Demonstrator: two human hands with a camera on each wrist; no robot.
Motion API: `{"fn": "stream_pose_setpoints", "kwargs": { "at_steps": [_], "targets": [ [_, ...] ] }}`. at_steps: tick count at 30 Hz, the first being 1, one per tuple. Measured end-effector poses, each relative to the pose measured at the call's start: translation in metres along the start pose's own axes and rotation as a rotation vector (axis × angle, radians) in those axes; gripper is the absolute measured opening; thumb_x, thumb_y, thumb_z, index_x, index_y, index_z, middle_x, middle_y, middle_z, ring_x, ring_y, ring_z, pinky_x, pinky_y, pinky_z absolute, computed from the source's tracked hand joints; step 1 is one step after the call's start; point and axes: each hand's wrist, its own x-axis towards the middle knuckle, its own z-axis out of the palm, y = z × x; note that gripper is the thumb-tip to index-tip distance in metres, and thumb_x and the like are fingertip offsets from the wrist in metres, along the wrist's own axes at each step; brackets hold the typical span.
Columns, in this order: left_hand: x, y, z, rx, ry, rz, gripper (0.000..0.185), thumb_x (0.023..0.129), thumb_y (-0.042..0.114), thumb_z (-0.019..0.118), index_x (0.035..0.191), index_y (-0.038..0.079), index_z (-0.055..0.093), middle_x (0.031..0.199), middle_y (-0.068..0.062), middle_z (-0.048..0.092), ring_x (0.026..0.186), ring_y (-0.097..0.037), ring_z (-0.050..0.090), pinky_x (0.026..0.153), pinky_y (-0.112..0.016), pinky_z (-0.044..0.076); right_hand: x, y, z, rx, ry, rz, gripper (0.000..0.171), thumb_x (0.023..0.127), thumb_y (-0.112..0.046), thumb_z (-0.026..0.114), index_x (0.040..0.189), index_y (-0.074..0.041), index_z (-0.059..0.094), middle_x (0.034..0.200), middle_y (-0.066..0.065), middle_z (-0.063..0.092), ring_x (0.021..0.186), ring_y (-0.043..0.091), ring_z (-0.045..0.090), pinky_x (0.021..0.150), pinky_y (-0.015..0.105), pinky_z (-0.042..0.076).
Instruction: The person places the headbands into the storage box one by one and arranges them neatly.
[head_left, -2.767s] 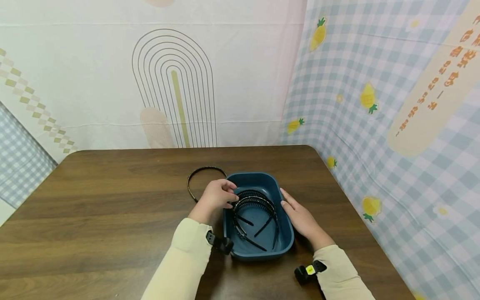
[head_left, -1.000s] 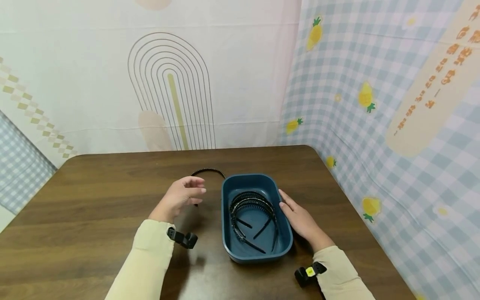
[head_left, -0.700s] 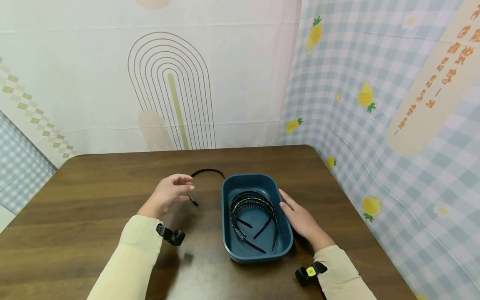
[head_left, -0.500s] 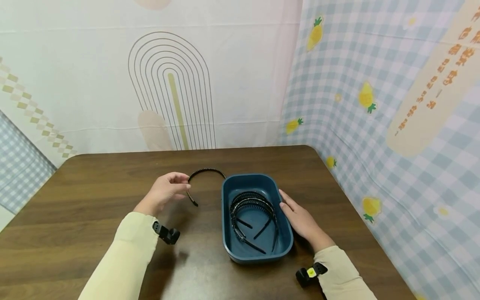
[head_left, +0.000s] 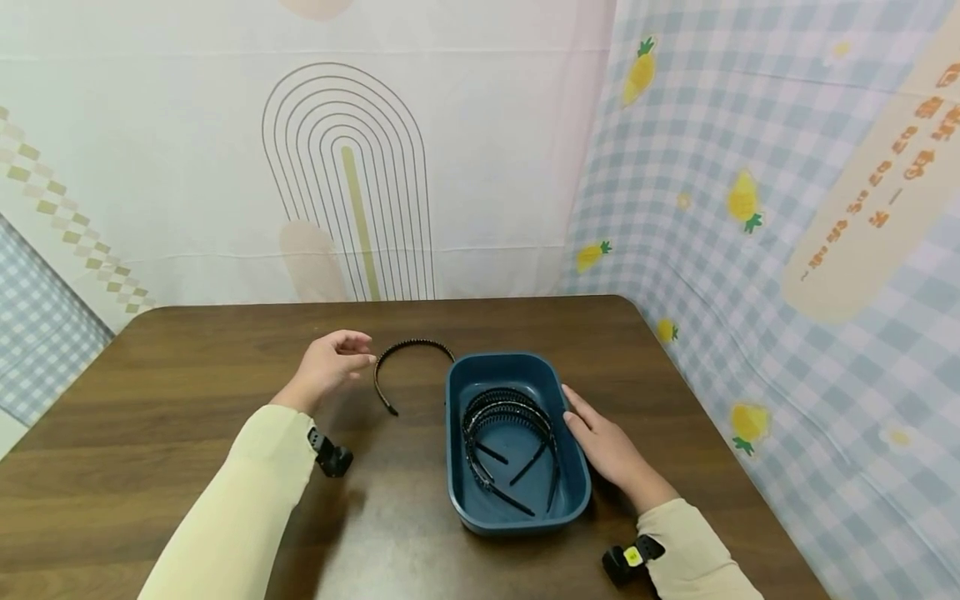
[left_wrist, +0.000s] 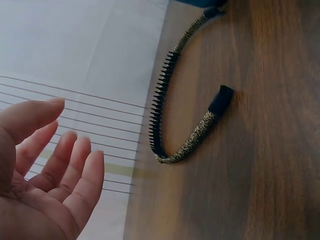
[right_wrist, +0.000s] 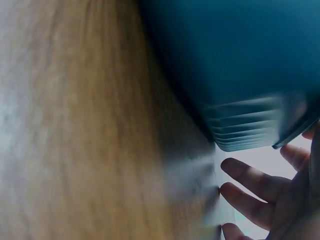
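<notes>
With my left hand (head_left: 330, 360) fingers apart beside the headband (head_left: 397, 360), a careless pinch may skid it off the tabletop (head_left: 150, 400).

bench (head_left: 187, 375): dark brown wood grain, rounded far corners | back wall cloth (head_left: 187, 150): pale, with nested arch lines and a checker strip at left | right wall cloth (head_left: 750, 275): blue-white check, pineapple prints, beige band with orange lettering
</notes>
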Motion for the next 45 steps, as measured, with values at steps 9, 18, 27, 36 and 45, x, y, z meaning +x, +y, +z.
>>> {"fn": "stream_pose_setpoints", "kwargs": {
  "at_steps": [9,18,27,36,45],
  "targets": [
    [0.015,-0.012,0.003,0.061,0.044,0.041,0.039,0.089,0.004,0.065,0.124,-0.008,0.055,0.123,-0.029,0.056,0.103,-0.025,0.059,0.079,-0.031,0.054,-0.001,0.001,0.001,-0.009,0.002,-0.003,0.057,0.104,-0.049,0.03,0.155,-0.029,0.018,0.157,0.008,0.026,0.139,0.04,0.03,0.108,0.063,0.026],
    [0.03,-0.02,0.006,0.176,0.061,0.059,0.038,0.088,0.002,0.064,0.123,-0.009,0.056,0.123,-0.03,0.058,0.114,-0.039,0.056,0.089,-0.039,0.048,0.0,-0.001,-0.001,-0.028,0.004,-0.002,0.056,0.104,-0.049,0.03,0.155,-0.029,0.018,0.157,0.007,0.027,0.139,0.039,0.031,0.108,0.062,0.026],
    [0.04,-0.028,0.012,0.213,0.028,0.033,0.037,0.088,0.001,0.062,0.123,-0.01,0.055,0.124,-0.03,0.057,0.116,-0.041,0.054,0.094,-0.047,0.046,0.0,-0.003,-0.001,-0.095,0.023,-0.001,0.056,0.104,-0.048,0.03,0.155,-0.03,0.02,0.153,0.011,0.034,0.134,0.041,0.039,0.105,0.062,0.031],
    [0.044,-0.033,0.02,0.224,0.02,0.002,0.036,0.09,0.002,0.06,0.124,-0.01,0.055,0.124,-0.03,0.057,0.117,-0.042,0.052,0.094,-0.048,0.046,-0.003,-0.004,-0.001,-0.139,0.023,-0.023,0.055,0.104,-0.045,0.032,0.155,-0.027,0.02,0.152,0.01,0.036,0.133,0.04,0.041,0.105,0.061,0.032],
    [0.049,-0.043,0.019,0.267,0.016,0.002,0.037,0.09,0.003,0.061,0.124,-0.01,0.055,0.123,-0.03,0.057,0.115,-0.043,0.053,0.092,-0.05,0.046,-0.004,-0.007,-0.003,-0.149,0.026,-0.015,0.056,0.104,-0.046,0.031,0.155,-0.027,0.02,0.152,0.01,0.036,0.133,0.039,0.041,0.105,0.06,0.032]
  ]
}}
